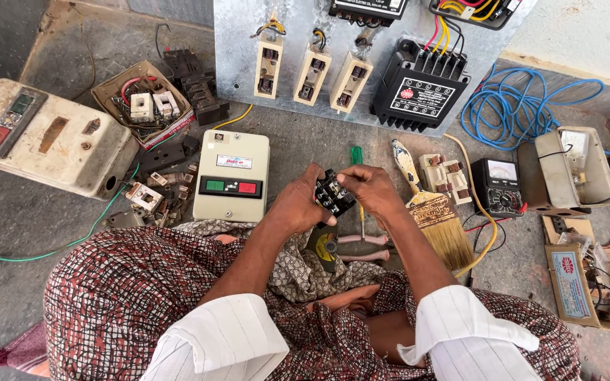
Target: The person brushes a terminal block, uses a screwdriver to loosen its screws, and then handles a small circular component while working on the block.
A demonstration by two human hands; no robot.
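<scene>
Grey concrete floor, parts spread all round within reach. Far left lies a worn cream switch box (44,137), then a cream starter box (232,175) with green and red buttons. Centre, the left hand (298,204) cradles a small black electrical block (333,194) over the lap, while the right hand (370,187) pinches its top, perhaps turning a screw. A paintbrush (432,208) rests just right.
</scene>
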